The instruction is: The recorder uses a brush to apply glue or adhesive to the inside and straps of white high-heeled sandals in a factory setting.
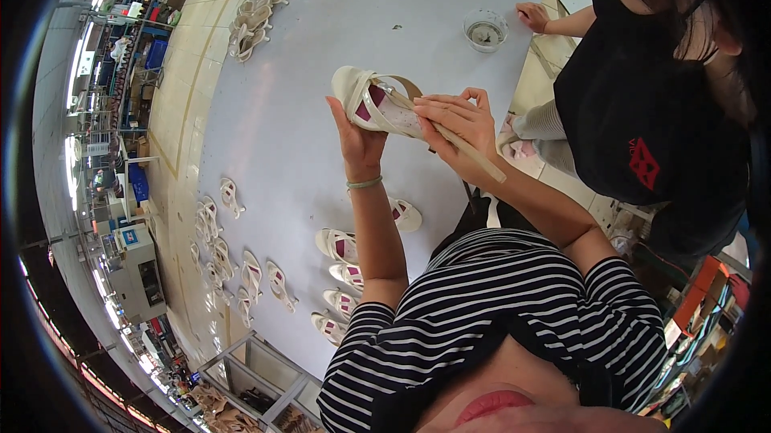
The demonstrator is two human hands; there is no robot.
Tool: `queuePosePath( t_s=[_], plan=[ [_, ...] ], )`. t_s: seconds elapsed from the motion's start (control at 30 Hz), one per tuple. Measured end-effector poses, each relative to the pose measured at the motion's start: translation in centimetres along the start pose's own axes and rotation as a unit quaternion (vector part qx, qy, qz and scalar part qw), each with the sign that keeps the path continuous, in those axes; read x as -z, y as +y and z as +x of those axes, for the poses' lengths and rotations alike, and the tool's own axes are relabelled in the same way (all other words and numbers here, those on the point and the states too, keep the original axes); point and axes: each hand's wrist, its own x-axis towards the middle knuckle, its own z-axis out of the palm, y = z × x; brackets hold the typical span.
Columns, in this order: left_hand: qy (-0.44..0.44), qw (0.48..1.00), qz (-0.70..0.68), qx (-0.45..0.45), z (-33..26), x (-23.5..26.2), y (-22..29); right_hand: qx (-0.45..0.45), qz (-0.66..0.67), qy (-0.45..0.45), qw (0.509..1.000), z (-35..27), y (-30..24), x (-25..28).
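A white sandal [351, 87] with crossing straps and a dark red patch on its insole is held up above the table. My left hand [361, 144] cups its toe part from below, thumb along the side. Over the heel end, my right hand [462, 124] is closed on a long, flat beige stick [474, 158], which slants from inside the sandal past my wrist. It resembles a brush handle; its far tip is hard to make out among the straps. Below my left forearm, several similar white sandals [345, 274] with dark red patches stand on the table.
On the pale grey table [321, 23] are more sandals [215, 240] at the left and a group of shoes [259, 15] at the far left. A clear bowl [485, 31] stands far right, near a co-worker's hand [533, 17]. The co-worker in black [642, 104] is close on my right.
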Motion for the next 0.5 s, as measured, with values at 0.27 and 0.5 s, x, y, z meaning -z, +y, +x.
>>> queuePosePath(
  t_s=[0.27,0.5],
  plan=[
    [0.004,1.000,0.013,-0.008,0.01,-0.04,0.05,-0.006,0.004,0.000,1.000,0.05,-0.02,-0.26],
    [0.008,1.000,0.001,-0.010,-0.06,-0.13,-0.05,-0.008,0.003,-0.001,1.000,0.07,-0.06,-0.36]
  ],
)
